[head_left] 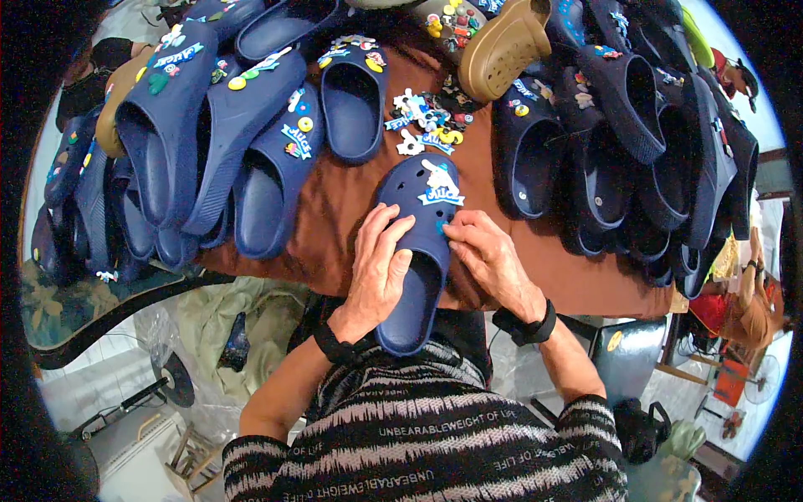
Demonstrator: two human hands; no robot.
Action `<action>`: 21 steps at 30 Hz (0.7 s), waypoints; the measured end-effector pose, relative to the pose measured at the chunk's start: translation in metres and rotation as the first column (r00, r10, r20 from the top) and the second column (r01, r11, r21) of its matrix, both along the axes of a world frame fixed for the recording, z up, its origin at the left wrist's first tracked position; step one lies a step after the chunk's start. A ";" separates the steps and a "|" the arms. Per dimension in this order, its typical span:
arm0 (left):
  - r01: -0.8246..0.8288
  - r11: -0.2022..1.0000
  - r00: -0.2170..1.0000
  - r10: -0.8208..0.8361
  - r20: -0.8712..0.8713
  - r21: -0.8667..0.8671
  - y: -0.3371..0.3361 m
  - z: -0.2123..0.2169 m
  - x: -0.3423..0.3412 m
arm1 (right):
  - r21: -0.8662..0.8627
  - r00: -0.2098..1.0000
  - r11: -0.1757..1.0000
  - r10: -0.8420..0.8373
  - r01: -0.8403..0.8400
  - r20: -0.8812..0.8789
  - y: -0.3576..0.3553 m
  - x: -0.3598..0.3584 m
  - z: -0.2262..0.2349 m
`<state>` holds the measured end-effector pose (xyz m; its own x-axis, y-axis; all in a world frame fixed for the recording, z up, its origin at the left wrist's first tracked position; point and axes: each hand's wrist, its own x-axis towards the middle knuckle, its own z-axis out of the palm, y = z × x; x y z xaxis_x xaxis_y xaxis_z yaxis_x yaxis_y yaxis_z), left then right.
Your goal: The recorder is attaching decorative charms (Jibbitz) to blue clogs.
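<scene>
A navy blue clog lies at the table's front edge, its toe pointing away and its heel end toward me. A white figure charm with a blue lettered banner sits on its upper, beside several bare holes. Across the left side of the upper, my left hand grips the clog, fingers bent over the top. My right hand pinches a small bright blue charm against the right side of the upper. Just beyond the toe lies a pile of loose charms.
Navy clogs with charms crowd the left side of the brown tablecloth. More dark clogs stack on the right. A tan clog stands at the back. A person is at the far right.
</scene>
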<state>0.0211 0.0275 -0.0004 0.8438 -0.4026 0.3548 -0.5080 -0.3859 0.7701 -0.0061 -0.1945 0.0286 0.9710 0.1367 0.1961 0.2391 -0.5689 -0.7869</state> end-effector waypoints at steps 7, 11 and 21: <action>0.002 1.000 1.000 -0.002 -0.013 -0.001 -0.002 -0.001 0.000 | 0.146 0.996 0.988 -0.027 0.039 -0.082 0.002 0.003 0.002; 0.002 1.000 1.000 -0.002 -0.012 0.003 0.000 -0.002 0.000 | 0.019 0.998 0.999 -0.036 0.035 0.056 0.006 0.006 0.002; 0.001 1.000 1.000 -0.001 0.009 -0.002 -0.001 -0.002 0.003 | -0.205 0.973 0.960 -0.156 0.190 0.170 -0.037 0.127 -0.028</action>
<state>0.0241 0.0263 -0.0024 0.8401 -0.4026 0.3635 -0.5155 -0.3842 0.7660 0.1207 -0.2314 0.0008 0.9448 0.0255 0.3266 0.2285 -0.7657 -0.6012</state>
